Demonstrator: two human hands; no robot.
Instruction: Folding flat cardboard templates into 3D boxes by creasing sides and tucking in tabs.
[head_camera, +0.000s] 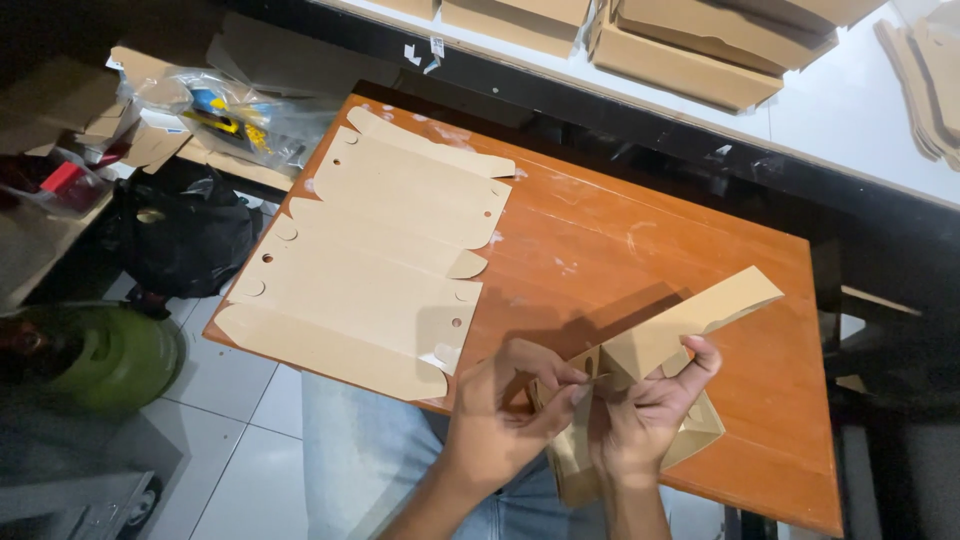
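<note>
Head view, left hand and right hand pinching half-folded cardboard box at table near edge, bare wood beyond

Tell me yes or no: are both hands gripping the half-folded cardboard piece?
Yes. The left hand and right hand both pinch the half-folded cardboard piece above the table edge.

Folded cardboard box partly behind both hands (lower end hidden).
</note>
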